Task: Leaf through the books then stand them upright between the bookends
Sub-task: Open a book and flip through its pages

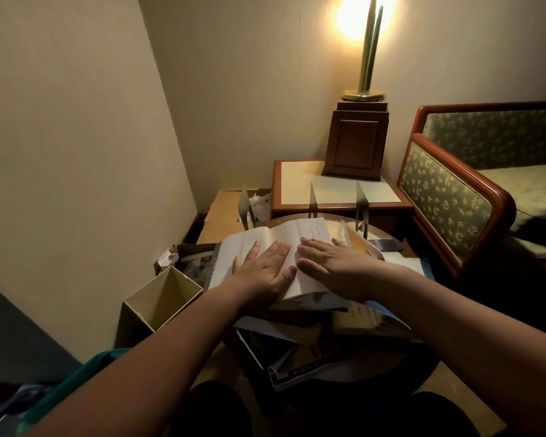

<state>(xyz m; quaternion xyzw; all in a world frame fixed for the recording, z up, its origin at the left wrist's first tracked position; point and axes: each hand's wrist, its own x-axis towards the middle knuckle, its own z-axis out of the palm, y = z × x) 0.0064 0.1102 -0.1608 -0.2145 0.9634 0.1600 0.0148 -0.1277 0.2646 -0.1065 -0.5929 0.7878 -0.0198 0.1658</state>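
Nearest, a loose pile of books (297,351) lies flat and askew on the near part of the round dark desk (375,367), some of them hanging over its edge. To the left of the pile, off the desk, stands an open cream box (164,298).

On top of the pile lies an open book (309,230), pages up. The left hand (262,269) rests flat on its left page and the right hand (331,266) flat on its right page, the two thumbs close together over the gutter. The fingers of both hands are straight and spread a little; they press on the paper and grip nothing.

Farther back on the desk, three thin metal plates stand upright: the left bookend (245,209), the middle bookend (312,203) and the right bookend (362,209). No book stands between them.

Beyond the left bookend sits a cardboard box (227,212) with crumpled paper in it. Behind the desk is a square side table (328,184) in the corner, carrying a lit brass lamp (369,52) on a wooden block. To the right stands a patterned sofa (448,197) with a wooden frame.
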